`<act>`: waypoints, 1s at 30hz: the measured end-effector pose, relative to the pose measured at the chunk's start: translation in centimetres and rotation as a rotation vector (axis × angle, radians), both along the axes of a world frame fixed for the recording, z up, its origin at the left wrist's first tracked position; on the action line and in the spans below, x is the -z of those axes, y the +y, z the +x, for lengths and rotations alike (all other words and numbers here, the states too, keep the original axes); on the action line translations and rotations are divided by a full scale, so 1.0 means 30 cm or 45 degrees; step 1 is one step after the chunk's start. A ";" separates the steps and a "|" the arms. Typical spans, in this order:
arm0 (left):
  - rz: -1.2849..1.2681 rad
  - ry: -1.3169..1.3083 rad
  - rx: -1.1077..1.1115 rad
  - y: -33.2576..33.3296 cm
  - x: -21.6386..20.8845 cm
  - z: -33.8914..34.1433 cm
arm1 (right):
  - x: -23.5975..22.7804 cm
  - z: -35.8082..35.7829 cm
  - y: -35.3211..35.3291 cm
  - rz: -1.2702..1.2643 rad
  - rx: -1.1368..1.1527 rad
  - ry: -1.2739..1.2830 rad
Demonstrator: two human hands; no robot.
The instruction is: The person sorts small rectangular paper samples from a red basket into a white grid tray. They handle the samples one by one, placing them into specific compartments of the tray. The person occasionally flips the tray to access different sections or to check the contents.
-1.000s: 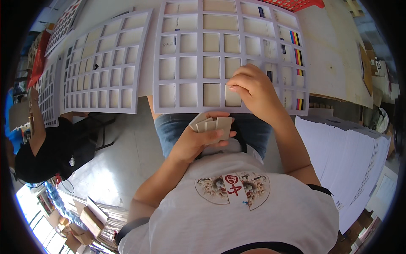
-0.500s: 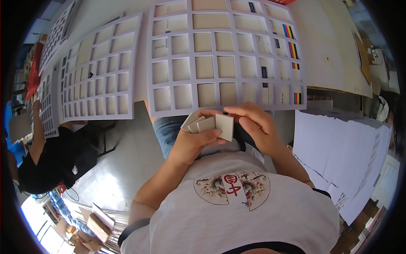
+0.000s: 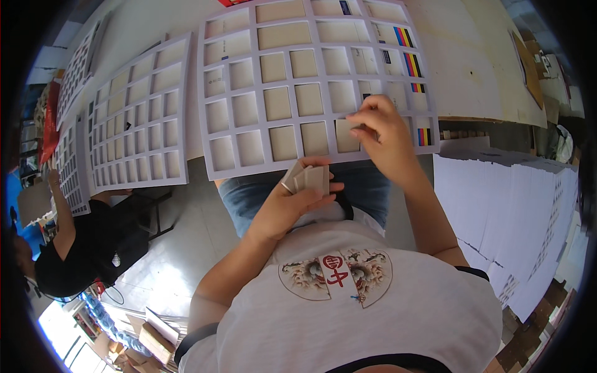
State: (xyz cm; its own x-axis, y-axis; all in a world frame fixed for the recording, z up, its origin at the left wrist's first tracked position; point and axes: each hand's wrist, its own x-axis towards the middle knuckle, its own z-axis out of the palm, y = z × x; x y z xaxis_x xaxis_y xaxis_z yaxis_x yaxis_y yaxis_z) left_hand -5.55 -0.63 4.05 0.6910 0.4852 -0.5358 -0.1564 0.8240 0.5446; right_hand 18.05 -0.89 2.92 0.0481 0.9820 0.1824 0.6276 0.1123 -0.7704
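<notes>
Below the near edge of a white grid board (image 3: 266, 146), my left hand (image 3: 283, 208) is closed around a fanned stack of small grey-beige cardboard pieces (image 3: 314, 179). My right hand (image 3: 387, 140) is over the board's near row, thumb and index finger pinched at the right edge of one cardboard piece (image 3: 347, 137). That piece lies in or just over a cell; how deep it sits I cannot tell. Left of it, neighbouring cells hold matching beige pieces (image 3: 314, 138). Other cells show white bottoms, some with printed marks or colour stripes.
Further grid boards (image 3: 140, 112) lie to the left on the table (image 3: 479, 62). A co-worker in black (image 3: 87, 248) is at the far left, a hand by another board. A tall stack of white sheets (image 3: 497, 211) stands at the right. Cardboard boxes (image 3: 155, 342) are at lower left.
My right hand has moved up and away from the stack, onto the board, with one cardboard piece. My left hand keeps the rest. The view has shifted slightly.
</notes>
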 end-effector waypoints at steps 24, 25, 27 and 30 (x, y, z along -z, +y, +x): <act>0.089 -0.076 0.004 0.008 -0.032 0.070 | -0.055 0.007 -0.134 -0.289 -0.144 0.726; 0.088 -0.104 -0.037 0.004 -0.025 0.075 | -0.070 0.009 -0.134 -0.298 -0.156 0.666; -0.043 -0.330 -0.036 0.013 0.007 0.060 | -0.122 0.000 -0.118 -0.310 -0.179 0.552; -0.123 -0.528 0.026 0.018 0.007 0.070 | -0.119 0.025 -0.115 -0.451 -0.185 0.649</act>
State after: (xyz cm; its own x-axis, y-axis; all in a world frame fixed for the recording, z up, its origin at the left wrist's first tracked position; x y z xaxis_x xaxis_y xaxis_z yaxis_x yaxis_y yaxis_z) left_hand -3.45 -0.10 3.83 0.8666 0.4304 -0.2527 -0.3289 0.8733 0.3593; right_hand 18.80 -4.35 6.50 -0.0952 0.9817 -0.1650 0.1702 -0.1473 -0.9743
